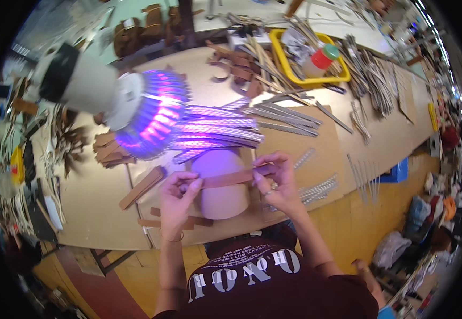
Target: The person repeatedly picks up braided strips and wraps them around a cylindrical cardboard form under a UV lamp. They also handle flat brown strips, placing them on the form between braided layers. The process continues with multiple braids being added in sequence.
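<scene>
- From my remote seat I judge this strip to be mid-handling: the brown leather-like strip [225, 179] is laid across the tan rounded form [224, 206], and I see no stitch, clip or fastener securing it there
- The form sits near the front edge of the workbench [84, 226], between the two hands, with the strip running side to side over its curved face
- What seems left is a fair amount of material: a small stack of brown strips [142, 187] lies loose to the left, more flat brown pieces [175, 223] rest by the bench edge, and a brown bundle [111, 151] sits farther back
- Braided strips [217, 127] lie just behind the form, lit purple near the finned lamp [154, 114]; I count them as set aside, since neither hand touches them
- Left hand [180, 195]: thumb and forefinger are closed in a pinch on the strip's left end, with no gap that I can make out
- Right hand [276, 183]: thumb and fingers pinch the strip toward its right end; the exact finger contact is too small for me to tell
- Between the two pinches the strip looks fairly straight, so I judge it to be under light tension
</scene>
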Demonstrator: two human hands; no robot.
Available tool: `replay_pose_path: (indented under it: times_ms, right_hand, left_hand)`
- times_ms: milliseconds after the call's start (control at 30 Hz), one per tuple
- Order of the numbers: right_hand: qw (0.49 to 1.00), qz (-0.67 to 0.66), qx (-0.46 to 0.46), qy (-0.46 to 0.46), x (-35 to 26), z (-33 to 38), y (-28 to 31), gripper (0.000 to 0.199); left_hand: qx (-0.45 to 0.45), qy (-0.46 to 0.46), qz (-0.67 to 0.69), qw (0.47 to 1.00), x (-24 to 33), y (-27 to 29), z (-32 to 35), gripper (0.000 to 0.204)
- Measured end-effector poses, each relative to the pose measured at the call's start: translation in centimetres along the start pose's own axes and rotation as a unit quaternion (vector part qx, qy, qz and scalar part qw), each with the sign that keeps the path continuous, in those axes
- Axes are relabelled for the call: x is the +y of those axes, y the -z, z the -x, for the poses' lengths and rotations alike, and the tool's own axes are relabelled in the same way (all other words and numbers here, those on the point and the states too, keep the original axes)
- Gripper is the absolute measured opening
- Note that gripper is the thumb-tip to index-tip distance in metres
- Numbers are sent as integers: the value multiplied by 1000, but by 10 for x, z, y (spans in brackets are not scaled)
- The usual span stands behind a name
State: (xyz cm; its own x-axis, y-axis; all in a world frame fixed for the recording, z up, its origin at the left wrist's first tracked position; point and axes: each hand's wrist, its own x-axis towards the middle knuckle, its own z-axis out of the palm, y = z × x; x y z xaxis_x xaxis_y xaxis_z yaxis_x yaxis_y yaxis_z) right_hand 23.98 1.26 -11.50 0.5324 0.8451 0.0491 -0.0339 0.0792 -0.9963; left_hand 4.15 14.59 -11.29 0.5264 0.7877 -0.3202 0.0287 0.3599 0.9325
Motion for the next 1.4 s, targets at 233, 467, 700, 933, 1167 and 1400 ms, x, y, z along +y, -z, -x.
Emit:
replay_pose_path:
  times_ms: [233, 467, 700, 933, 1167, 1400]
  right_hand:
    - [882, 465, 41, 70, -3, 2, 65, 22]
    - [885, 452, -99, -57, -43, 13, 74, 13]
    - [801, 413, -425, -86, -32, 29, 9, 22]
    - [769, 458, -445, -45, -27, 39, -22, 26]
    - [749, 479, -457, 8, -21, 45, -31, 25]
    - [713, 533, -435, 136, -4, 57, -46, 42]
  left_hand:
    - [64, -55, 59, 995, -19, -1, 0, 22]
    - [194, -142, -93, 966, -29, 24, 29, 11]
    - [15, -267, -506, 820, -57, 20, 95, 19]
    - [35, -280, -518, 808, -81, 5, 101, 20]
    - [27, -299, -515, 803, -80, 9, 98, 17]
    - [9, -197, -397, 896, -75, 18, 93, 12]
